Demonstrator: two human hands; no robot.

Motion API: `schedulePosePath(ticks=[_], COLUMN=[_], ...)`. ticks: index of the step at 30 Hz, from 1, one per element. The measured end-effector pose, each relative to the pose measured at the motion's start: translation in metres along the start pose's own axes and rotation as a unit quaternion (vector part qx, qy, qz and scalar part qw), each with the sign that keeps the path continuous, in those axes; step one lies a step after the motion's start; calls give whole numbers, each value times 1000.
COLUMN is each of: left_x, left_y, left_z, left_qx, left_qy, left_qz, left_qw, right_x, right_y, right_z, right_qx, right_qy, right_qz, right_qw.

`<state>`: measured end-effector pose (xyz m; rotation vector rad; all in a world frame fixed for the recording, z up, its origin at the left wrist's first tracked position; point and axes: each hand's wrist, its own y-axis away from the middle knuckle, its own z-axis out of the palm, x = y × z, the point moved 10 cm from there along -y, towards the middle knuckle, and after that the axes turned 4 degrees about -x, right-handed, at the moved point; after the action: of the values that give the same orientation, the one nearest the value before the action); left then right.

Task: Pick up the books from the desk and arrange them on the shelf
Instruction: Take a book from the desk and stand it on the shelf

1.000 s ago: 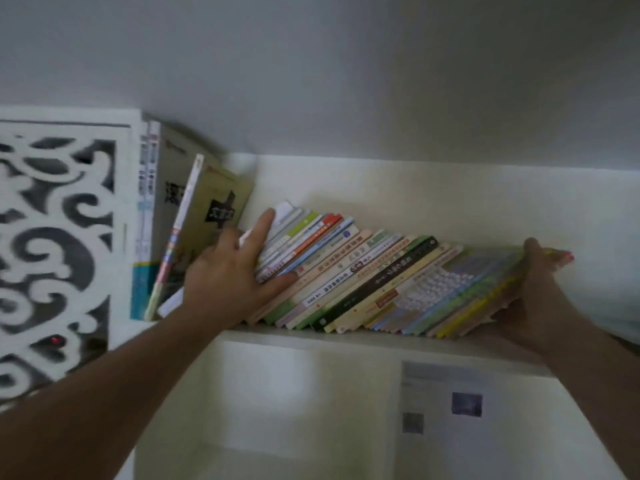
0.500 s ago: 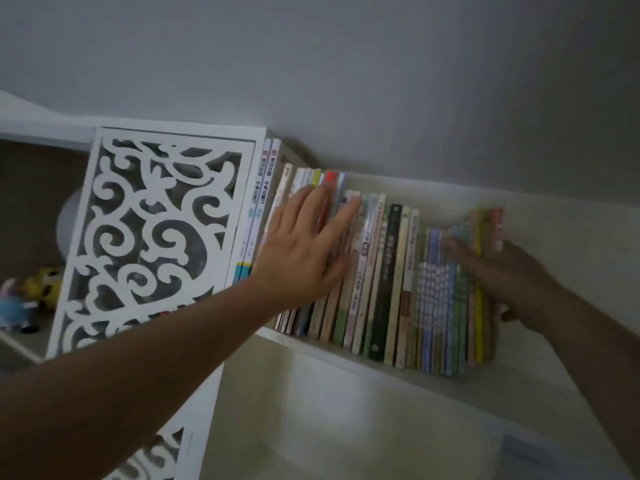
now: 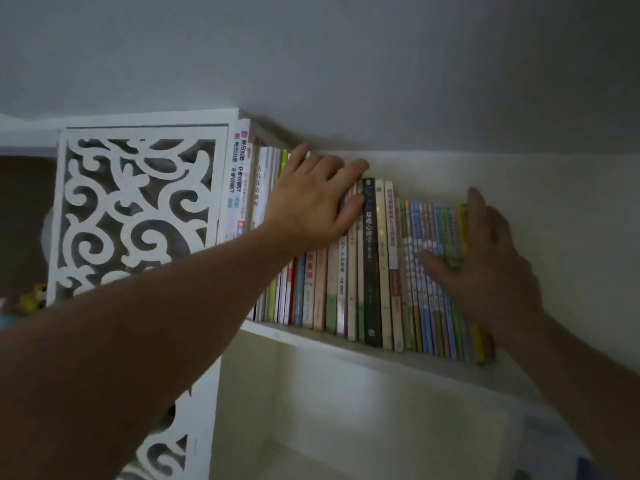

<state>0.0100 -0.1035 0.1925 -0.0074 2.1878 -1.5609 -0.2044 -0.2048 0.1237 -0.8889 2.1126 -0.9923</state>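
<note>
Two hands frame a row of books (image 3: pixel 370 265) standing on the white shelf (image 3: pixel 346 348). At nine o'clock a white fretwork panel (image 3: pixel 138 209) closes off the shelf's left end, with a small yellow toy (image 3: pixel 33 297) just visible beyond it at the frame's edge. Next to the panel stand two tall white-spined books (image 3: pixel 239 181). The left hand (image 3: pixel 311 202), at about twelve o'clock over the row, lies flat with fingers spread wide, fingertips reaching over the top edges and the thumb pressed on the spines; it grips nothing. The books stand upright, long axes vertical, spines facing the camera, packed side by side; a dark green spine (image 3: pixel 371 258) sits mid-row. At three o'clock the right hand (image 3: pixel 485 268) bears against the row's right end, fingers straight up along the last cover and thumb stretched left across the thin coloured spines. A second ago the books leaned steeply to the right, fanned between the hands; half a second ago they were already nearly upright, and now they stand squared together, the left hand having slid higher.
</note>
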Motion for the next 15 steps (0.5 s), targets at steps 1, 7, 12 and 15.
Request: schedulePosePath(ticks=[1, 7, 12, 15], left_x=[1, 3, 19, 85], left_y=[-1, 2, -30, -32], left_z=[0, 0, -22, -29], left_qx=[0, -3, 2, 48], left_qy=[1, 16, 49, 64], left_qz=[1, 9, -88, 65], left_qw=[1000, 1000, 995, 995], right_x=[0, 18, 16, 19], right_y=[1, 29, 27, 28], right_z=[4, 24, 24, 22], right_qx=[-22, -127, -118, -78], right_qy=[13, 114, 141, 166], right_qz=[-2, -29, -56, -75], right_qw=[1000, 985, 981, 980])
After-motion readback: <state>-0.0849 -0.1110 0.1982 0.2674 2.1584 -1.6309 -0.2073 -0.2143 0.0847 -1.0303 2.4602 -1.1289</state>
